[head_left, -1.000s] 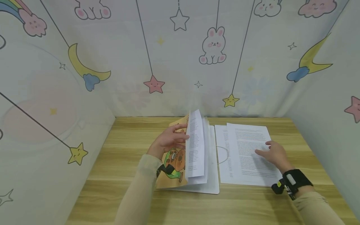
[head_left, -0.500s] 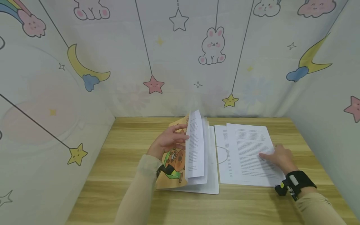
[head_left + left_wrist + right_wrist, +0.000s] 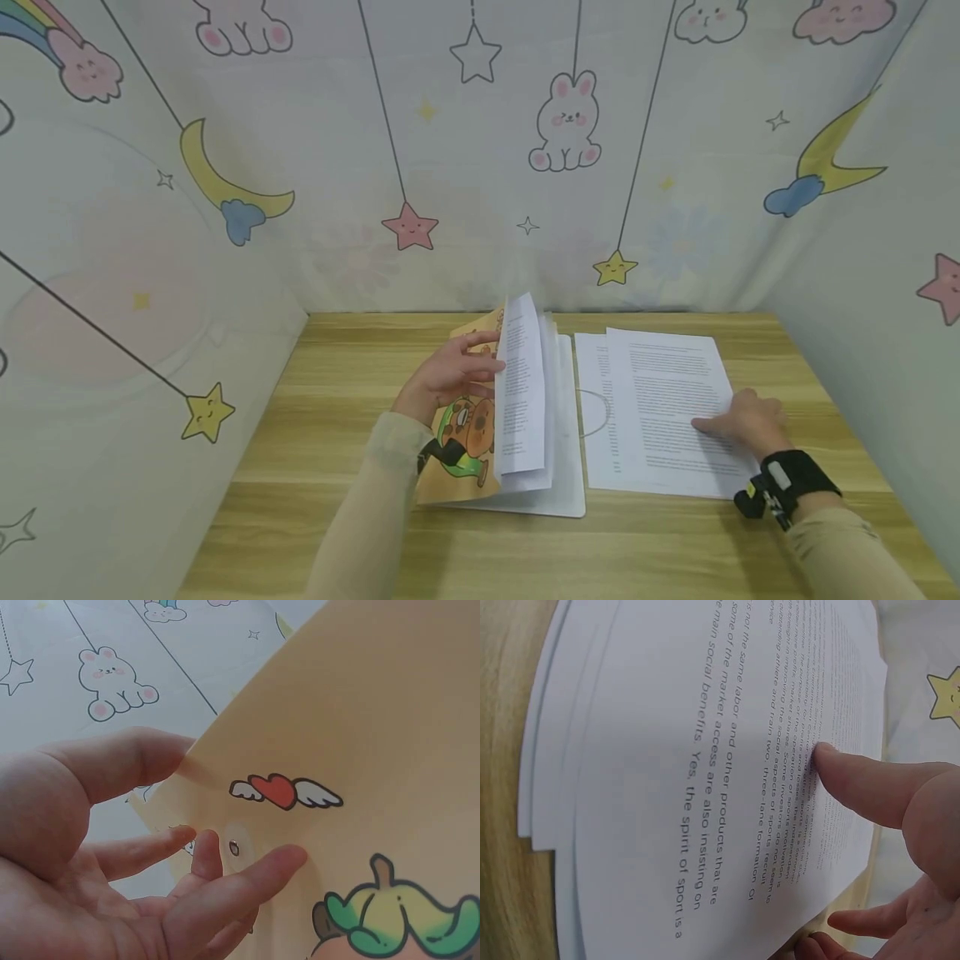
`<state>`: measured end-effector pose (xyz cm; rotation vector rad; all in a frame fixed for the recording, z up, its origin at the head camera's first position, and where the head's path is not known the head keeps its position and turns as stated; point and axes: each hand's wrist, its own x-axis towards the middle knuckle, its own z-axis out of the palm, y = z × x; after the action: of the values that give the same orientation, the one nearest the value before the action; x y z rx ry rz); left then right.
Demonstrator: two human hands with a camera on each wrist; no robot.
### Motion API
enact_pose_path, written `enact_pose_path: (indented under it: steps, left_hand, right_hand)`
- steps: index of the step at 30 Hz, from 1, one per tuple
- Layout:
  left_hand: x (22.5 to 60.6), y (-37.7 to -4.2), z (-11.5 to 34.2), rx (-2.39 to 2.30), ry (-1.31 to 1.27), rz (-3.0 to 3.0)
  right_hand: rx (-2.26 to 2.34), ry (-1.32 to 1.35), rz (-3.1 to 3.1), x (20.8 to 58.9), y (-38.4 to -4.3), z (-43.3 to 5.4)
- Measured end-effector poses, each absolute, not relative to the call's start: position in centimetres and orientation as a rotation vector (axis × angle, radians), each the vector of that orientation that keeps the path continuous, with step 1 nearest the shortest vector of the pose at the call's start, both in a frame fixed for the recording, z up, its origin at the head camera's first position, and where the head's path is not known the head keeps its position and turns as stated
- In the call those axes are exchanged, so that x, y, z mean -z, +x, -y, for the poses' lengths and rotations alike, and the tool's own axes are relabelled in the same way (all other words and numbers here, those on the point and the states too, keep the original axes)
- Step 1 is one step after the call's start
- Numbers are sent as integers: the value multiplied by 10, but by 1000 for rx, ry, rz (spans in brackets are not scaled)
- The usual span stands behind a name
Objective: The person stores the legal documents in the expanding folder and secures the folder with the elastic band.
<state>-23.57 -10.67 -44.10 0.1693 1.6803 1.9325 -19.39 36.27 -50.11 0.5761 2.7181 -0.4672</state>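
In the head view, a folder with an orange cartoon cover stands partly open on the table. Printed pages inside it stand raised. My left hand holds the cover up at its edge. In the left wrist view the thumb is at the orange cover's edge and fingertips lie against its face, near a small metal rivet. To the right lies a stack of printed sheets. My right hand grips its right edge, thumb on the top sheet, other fingers at the side.
A thin pale loop curves out from the folder over the sheets. The wood-grain table ends at a white cartoon curtain behind and at both sides. Black camera straps sit on my wrists.
My right hand has drawn back right across the top sheet to the stack's right edge, then stays there. The left hand and folder have hardly moved.
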Motion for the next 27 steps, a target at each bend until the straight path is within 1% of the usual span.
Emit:
enact_pose_path:
  steps: [27]
  left_hand:
    - [440, -236, 105, -1920, 168, -1710]
  right_hand:
    - [594, 652, -2660, 502, -201, -366]
